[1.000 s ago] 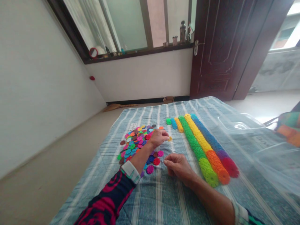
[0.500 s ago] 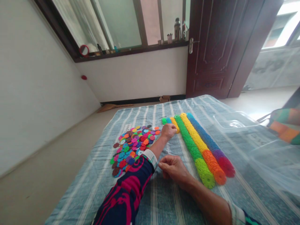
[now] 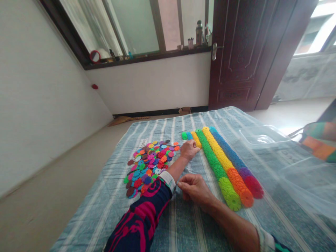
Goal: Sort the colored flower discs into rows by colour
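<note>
Plastic rows (image 3: 217,148), three long, three short

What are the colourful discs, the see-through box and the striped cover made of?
Discs: probably plastic, fairly matte, with bright solid colours and notches. Box: likely clear plastic, glossy, showing glints. Cover: seemingly fabric, dull, softly wrinkled.

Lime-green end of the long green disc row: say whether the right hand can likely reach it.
Probably yes: the right hand is close to the lime-green end, with only striped cloth visible between them; the left hand is clear.
</note>
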A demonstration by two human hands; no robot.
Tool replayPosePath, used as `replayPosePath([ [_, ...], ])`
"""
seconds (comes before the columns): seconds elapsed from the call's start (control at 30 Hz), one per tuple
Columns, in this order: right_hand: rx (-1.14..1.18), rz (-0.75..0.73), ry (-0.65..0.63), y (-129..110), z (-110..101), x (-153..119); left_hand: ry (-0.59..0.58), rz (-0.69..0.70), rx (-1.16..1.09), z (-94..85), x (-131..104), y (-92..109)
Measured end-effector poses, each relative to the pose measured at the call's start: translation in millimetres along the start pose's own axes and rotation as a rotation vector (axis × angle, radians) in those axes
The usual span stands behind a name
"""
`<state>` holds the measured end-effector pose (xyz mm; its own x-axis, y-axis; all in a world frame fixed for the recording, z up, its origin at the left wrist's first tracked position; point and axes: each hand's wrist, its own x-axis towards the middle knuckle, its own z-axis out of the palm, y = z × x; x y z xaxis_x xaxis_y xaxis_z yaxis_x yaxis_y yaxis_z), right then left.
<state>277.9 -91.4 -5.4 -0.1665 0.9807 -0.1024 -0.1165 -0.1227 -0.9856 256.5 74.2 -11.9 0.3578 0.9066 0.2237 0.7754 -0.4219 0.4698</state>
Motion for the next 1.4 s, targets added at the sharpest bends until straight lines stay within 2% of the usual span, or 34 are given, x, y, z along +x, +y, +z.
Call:
replayPosePath([
  [0.27,-0.008,-0.010,-0.005,1,-1,1,-0.021,-0.039,0.005,0.4,0,5],
  [0.47,-0.021,-0.012,-0.001,0,-1,-1,0.006,-0.022,-0.005,-6.3,-3,0],
  [0.6,-0.032,-0.034,0.004,2,-1,-1,0.031,0.012,0.020,-29.6,-11,-15],
  [0.87,-0.052,-0.006,0.009,1,-1,-4,0.040,-0.045,0.174,-109.5,-54,-72],
  [0.97,-0.054,-0.024,0.007,1,-1,-5,0.005,-0.061,0.221,-130.5,-72,-92],
  [1.1,-0.070,-0.012,0.008,2,-2,-6,-0.052,-0.070,0.285,-142.1,-94,-104],
  [1.27,-0.095,-0.019,0.007,4,-4,-7,-0.103,-0.018,0.315,-143.2,-120,-103],
  [1.4,-0.098,-0.011,0.009,2,-3,-8,-0.122,-0.030,0.350,-142.5,-138,-103],
])
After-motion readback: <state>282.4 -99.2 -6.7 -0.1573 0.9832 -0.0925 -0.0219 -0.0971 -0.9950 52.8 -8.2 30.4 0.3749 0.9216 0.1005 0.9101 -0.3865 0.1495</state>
